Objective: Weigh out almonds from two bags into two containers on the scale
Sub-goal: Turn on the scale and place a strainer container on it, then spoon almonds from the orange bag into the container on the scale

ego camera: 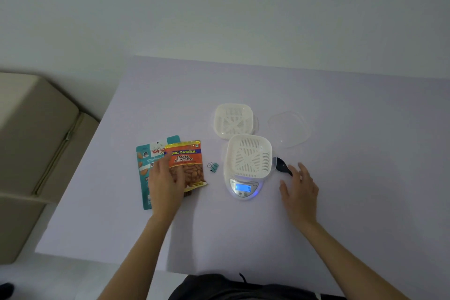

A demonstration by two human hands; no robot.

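Two almond bags lie flat at centre left of the frame, long axes running from the bottom edge toward the top, printed tops pointing up-frame. The orange foil bag of salted almonds [188,165] overlaps the right side of the teal pouch [144,173], hiding much of its print. The left hand [165,186] rests on both bags with fingers laid out loosely; they are blurred.

Right of them a small white digital scale [243,189] faces its lit blue display down-frame and carries a white perforated square plastic container [248,154]. A second matching container [233,118] sits just above it, beside a faint clear plastic lid [289,128].

The right hand [299,189] lies spread on the lavender table [353,109], fingertips by a black spoon [283,166] whose handle it partly covers.
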